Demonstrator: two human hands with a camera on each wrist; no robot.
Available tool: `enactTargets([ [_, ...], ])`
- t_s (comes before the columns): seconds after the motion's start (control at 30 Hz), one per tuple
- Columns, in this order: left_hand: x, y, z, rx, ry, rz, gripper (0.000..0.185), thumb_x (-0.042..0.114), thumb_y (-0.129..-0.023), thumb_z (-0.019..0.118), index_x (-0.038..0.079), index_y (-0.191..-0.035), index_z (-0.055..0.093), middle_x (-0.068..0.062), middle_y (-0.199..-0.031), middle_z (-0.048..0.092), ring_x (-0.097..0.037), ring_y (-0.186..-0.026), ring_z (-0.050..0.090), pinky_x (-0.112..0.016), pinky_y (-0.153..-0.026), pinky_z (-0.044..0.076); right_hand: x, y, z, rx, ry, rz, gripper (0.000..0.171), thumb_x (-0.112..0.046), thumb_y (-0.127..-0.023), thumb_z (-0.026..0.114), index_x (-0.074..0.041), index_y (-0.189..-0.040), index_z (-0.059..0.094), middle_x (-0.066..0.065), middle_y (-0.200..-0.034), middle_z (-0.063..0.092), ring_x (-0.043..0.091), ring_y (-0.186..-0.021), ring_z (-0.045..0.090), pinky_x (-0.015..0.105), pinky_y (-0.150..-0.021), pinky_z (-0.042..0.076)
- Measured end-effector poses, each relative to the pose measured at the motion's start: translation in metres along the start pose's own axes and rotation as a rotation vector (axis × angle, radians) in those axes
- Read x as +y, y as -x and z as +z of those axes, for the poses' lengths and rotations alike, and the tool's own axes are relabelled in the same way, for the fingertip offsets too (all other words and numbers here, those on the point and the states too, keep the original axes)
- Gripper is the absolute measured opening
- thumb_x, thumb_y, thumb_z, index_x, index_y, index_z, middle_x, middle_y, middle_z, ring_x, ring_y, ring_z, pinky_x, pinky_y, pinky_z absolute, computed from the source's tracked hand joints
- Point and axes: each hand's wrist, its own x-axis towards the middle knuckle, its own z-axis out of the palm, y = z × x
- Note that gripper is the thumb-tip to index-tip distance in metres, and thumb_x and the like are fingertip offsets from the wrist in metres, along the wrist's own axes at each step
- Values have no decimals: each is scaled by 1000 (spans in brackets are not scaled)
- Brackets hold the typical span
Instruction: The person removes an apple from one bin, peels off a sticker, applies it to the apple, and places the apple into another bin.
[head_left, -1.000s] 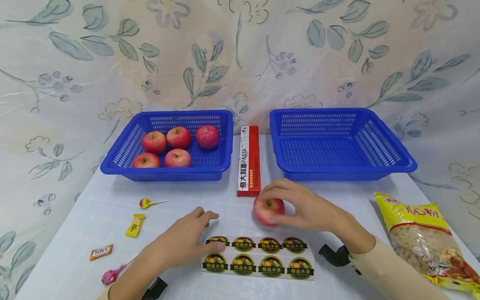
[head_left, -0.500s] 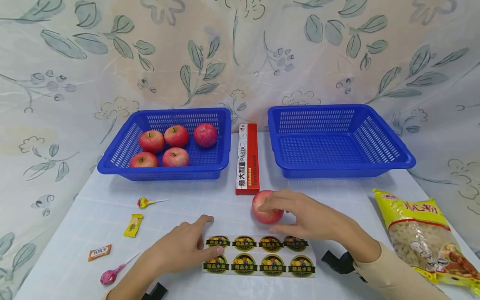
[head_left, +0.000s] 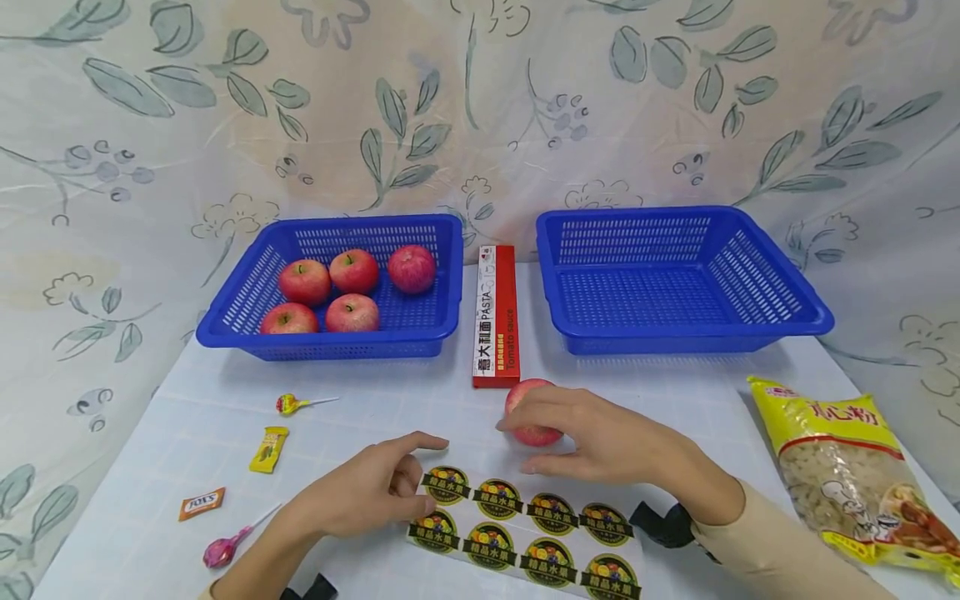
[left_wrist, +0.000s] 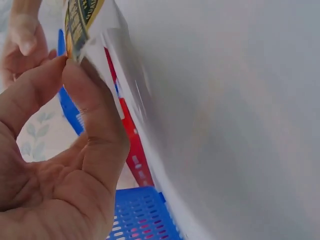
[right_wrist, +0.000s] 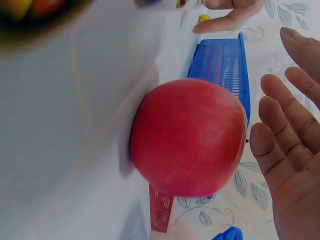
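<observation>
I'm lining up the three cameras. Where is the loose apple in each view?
Head: the apple sits centre, just below the pasta box, by the right hand.
Left wrist: not in view.
Right wrist: it fills the centre, beside the fingers.
Shared landmark: the red pasta box.

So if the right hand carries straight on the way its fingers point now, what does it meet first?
The loose red apple on the table. The right hand points left across the table with its fingers straight and cupped beside the apple; the wrist view seems to show a small gap, though depth is unclear.
</observation>
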Motion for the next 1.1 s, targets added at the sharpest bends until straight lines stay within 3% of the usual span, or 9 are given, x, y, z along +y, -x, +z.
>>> enactTargets([
  [0.23,0,-2,3,19,108,55,53,14,-94,72,0,-143,55,3,-82,47,-2,-66,44,-17,-60,40,-3,-11,5,-21,25,-32,35,-28,-98,73,-19,-131,66,-11,-118,66,10,-109,56,27,-94,51],
  [0.4,-1,-1,4,48,149,86,57,8,-93,72,-5,-144,52,3,-80,44,-2,-65,41,-17,-59,37,-7,-18,10,-42,36,-21,35,-31,-97,74,-18,-129,67,-9,-116,68,11,-105,56,24,-91,50],
  [0.7,5,1,5,15,231,102,63,10,-94,73,-6,-149,47,1,-82,63,-3,-64,48,-16,-57,40,-16,-31,21,-149,-18,71,36,-33,-97,73,-15,-127,70,-5,-116,69,8,-96,63,18,-85,52],
  [0.97,5,0,6,3,381,132,66,5,-94,71,-11,-150,40,-5,-89,65,-3,-68,52,-15,-64,45,-14,-36,32,-140,99,-11,35,-37,-98,71,-13,-124,72,-8,-118,73,6,-108,64,20,-95,51],
  [1.1,4,-1,6,-6,421,141,65,3,-95,69,-12,-151,39,-13,-101,70,-6,-83,63,-16,-72,51,-13,-38,36,-115,136,-42,35,-39,-97,72,-12,-121,74,-7,-115,74,7,-106,66,20,-94,51],
])
